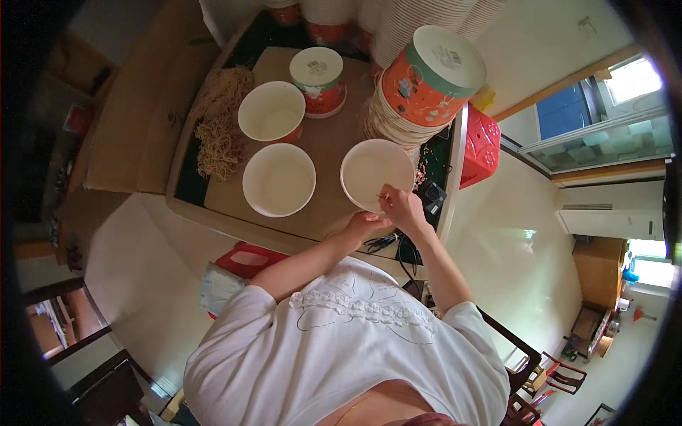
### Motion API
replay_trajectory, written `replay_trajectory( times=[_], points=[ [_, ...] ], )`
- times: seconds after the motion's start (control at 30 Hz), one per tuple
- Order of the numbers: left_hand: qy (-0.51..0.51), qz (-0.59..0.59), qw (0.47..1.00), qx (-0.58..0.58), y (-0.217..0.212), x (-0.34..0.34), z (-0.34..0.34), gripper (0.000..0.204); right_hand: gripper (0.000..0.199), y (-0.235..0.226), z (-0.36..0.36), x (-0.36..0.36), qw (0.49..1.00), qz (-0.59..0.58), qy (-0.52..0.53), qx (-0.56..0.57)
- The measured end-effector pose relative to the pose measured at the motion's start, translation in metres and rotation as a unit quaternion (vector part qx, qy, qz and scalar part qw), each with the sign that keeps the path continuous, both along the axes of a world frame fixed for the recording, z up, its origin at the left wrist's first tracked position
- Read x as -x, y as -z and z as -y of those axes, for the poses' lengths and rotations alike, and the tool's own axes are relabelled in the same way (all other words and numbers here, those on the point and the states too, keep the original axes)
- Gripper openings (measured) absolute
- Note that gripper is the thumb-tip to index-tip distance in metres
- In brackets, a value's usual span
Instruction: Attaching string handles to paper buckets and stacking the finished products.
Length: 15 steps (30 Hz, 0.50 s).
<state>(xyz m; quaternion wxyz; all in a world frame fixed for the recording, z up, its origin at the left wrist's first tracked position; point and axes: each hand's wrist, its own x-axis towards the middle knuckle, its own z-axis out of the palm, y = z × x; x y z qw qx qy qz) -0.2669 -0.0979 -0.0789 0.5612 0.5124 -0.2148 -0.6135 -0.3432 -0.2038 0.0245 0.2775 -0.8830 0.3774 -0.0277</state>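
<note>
On the bench (245, 233), right hand (398, 204) pinches narrowly at right-side white bucket (372, 169); what left hand (365, 224) holds is unclear; fine finger-work seemingly needs steadiness next

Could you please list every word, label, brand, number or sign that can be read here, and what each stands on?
No text can be read.
Large upturned orange tub on the right: grey print on its base, too blurred.
Upturned orange tub further left: grey print on its base, too small.
Open white tub by the right hand: none visible.
</note>
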Motion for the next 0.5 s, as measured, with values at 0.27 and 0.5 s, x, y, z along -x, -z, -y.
replay_trajectory(
  times=[0.27, 0.5],
  points=[
    [0.049, 0.043, 0.996, 0.052, -0.011, -0.015, -0.021, 0.019, 0.013, -0.002, -0.001, 0.003, 0.999, 0.029, -0.001, -0.025],
    [0.102, 0.555, 0.815, 0.129, -0.115, -0.037, -0.015, 0.008, 0.013, -0.010, -0.006, 0.014, 0.996, 0.027, 0.001, -0.086]
  ],
)
